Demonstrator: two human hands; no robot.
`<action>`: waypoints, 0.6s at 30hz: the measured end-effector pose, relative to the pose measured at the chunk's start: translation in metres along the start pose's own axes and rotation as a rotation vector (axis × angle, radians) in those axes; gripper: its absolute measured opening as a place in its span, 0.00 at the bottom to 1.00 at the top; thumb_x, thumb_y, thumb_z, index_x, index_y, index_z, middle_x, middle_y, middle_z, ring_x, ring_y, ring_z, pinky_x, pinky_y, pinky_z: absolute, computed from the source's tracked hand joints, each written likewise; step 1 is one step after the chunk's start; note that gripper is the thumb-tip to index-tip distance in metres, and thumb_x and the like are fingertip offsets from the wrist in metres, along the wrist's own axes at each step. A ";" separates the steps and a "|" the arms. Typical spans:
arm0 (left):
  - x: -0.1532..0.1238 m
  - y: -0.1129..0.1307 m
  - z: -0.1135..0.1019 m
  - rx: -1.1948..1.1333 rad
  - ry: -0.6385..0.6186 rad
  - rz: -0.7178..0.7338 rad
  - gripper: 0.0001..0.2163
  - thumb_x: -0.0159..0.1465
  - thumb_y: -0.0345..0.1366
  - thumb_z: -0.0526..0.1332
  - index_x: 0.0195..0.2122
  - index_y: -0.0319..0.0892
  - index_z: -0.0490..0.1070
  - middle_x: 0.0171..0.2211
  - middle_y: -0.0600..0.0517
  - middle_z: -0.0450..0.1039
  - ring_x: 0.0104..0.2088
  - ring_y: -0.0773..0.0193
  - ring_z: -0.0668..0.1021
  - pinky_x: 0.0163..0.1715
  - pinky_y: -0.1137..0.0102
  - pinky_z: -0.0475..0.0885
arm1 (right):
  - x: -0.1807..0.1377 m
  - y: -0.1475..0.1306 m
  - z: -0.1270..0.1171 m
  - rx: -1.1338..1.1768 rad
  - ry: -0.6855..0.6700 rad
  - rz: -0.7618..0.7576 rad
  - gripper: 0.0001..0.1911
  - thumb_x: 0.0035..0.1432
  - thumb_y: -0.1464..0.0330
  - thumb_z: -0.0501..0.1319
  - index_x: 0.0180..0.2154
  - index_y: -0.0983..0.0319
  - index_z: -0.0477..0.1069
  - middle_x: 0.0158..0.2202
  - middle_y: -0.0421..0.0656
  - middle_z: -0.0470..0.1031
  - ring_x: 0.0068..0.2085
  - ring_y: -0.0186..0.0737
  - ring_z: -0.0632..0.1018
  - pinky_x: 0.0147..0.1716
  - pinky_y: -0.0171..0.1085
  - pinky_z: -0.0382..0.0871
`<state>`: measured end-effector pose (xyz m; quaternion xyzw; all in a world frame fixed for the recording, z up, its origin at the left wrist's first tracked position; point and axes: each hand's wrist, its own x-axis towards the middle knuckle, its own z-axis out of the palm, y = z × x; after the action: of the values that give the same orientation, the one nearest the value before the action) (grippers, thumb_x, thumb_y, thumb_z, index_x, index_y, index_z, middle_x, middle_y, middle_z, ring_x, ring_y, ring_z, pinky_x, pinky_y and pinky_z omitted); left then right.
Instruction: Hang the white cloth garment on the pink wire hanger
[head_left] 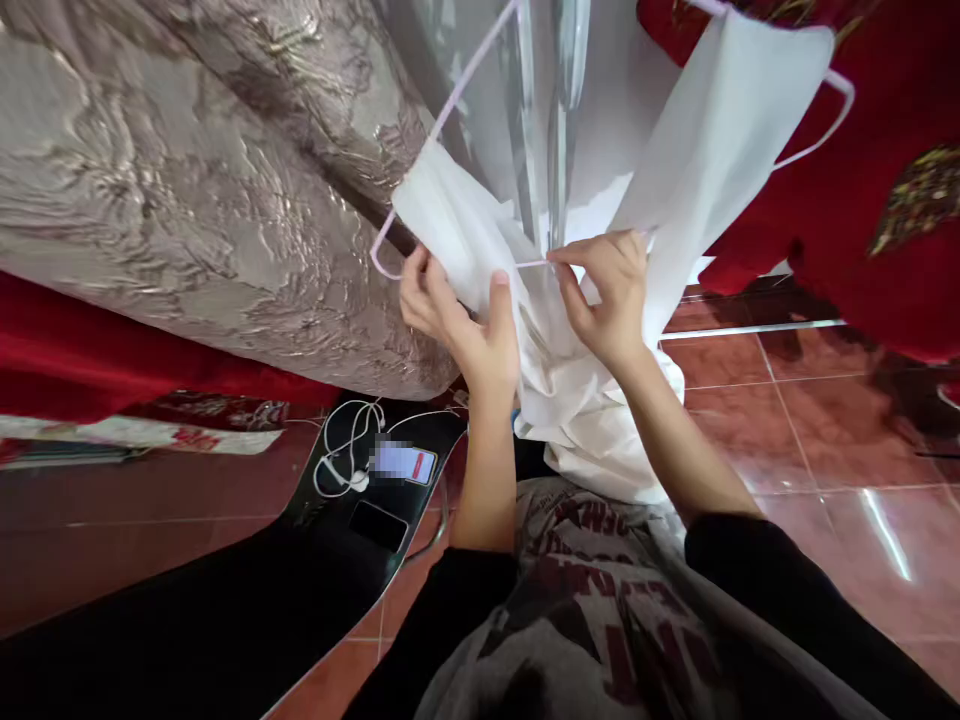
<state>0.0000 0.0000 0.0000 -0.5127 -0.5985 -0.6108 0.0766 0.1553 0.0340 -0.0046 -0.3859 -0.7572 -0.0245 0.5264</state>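
Note:
My left hand (457, 315) grips the edge of a white fabric bag (465, 235) with pale lilac edging and a loop handle. My right hand (611, 290) pinches a thin lilac strap (531, 264) stretched between both hands, and rests against a second white fabric panel (712, 160) that rises to the upper right. The white fabric hangs down in folds (592, 420) onto my lap. A clear plastic sheet (544, 120) stands behind the fabric.
A large grey embossed mattress or cushion (187, 180) fills the upper left. Red cloth with gold embroidery (892, 200) hangs at right. A black tray (375, 500) on the red tiled floor (825, 430) holds white earphones (345, 450) and two phones.

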 end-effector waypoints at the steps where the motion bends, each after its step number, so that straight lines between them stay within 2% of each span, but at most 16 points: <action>1: 0.000 0.001 -0.002 -0.011 -0.017 -0.003 0.18 0.67 0.43 0.67 0.55 0.42 0.69 0.63 0.39 0.67 0.66 0.45 0.67 0.69 0.48 0.58 | -0.001 0.001 0.003 0.004 -0.009 0.005 0.13 0.72 0.67 0.54 0.46 0.58 0.78 0.44 0.40 0.79 0.45 0.35 0.74 0.54 0.44 0.66; 4: 0.005 0.003 -0.008 -0.120 -0.084 -0.035 0.16 0.66 0.45 0.68 0.49 0.43 0.72 0.55 0.42 0.73 0.60 0.46 0.72 0.64 0.49 0.65 | -0.004 0.000 0.008 0.001 -0.008 0.014 0.15 0.73 0.67 0.51 0.46 0.58 0.77 0.43 0.40 0.79 0.46 0.35 0.75 0.53 0.45 0.68; 7: 0.015 0.004 -0.013 -0.347 -0.180 -0.106 0.14 0.67 0.47 0.69 0.44 0.42 0.73 0.42 0.47 0.76 0.50 0.51 0.78 0.55 0.55 0.73 | -0.004 -0.005 0.010 -0.027 0.034 0.014 0.14 0.73 0.67 0.52 0.46 0.57 0.77 0.42 0.40 0.79 0.45 0.35 0.75 0.51 0.46 0.69; 11: 0.031 0.005 -0.015 -0.667 -0.287 -0.236 0.15 0.63 0.48 0.74 0.42 0.43 0.77 0.39 0.49 0.78 0.45 0.55 0.81 0.48 0.63 0.76 | -0.002 -0.010 0.009 0.000 0.077 0.012 0.10 0.72 0.66 0.55 0.45 0.55 0.76 0.41 0.39 0.79 0.45 0.36 0.75 0.51 0.47 0.71; 15: 0.056 0.007 -0.018 -0.894 -0.407 -0.361 0.10 0.63 0.39 0.76 0.40 0.42 0.80 0.32 0.51 0.79 0.36 0.59 0.81 0.42 0.65 0.77 | 0.000 -0.009 0.007 0.027 0.003 0.071 0.12 0.73 0.62 0.54 0.45 0.57 0.76 0.41 0.41 0.79 0.45 0.37 0.74 0.55 0.50 0.71; 17: 0.075 0.006 -0.024 -0.953 -0.451 -0.433 0.02 0.68 0.31 0.70 0.38 0.40 0.80 0.27 0.53 0.77 0.32 0.63 0.80 0.38 0.68 0.77 | 0.001 -0.008 0.005 0.048 -0.033 0.104 0.13 0.73 0.61 0.54 0.45 0.57 0.76 0.42 0.41 0.79 0.46 0.37 0.75 0.57 0.52 0.70; 18: 0.086 0.005 -0.029 -0.983 -0.445 -0.470 0.05 0.71 0.27 0.66 0.37 0.40 0.79 0.27 0.54 0.77 0.30 0.66 0.79 0.37 0.70 0.77 | 0.001 -0.007 0.004 0.067 -0.042 0.114 0.13 0.73 0.61 0.54 0.45 0.57 0.76 0.42 0.41 0.79 0.46 0.37 0.75 0.58 0.52 0.69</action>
<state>-0.0511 0.0198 0.0720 -0.4574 -0.3445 -0.6948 -0.4351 0.1472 0.0311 -0.0033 -0.4108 -0.7454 0.0390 0.5235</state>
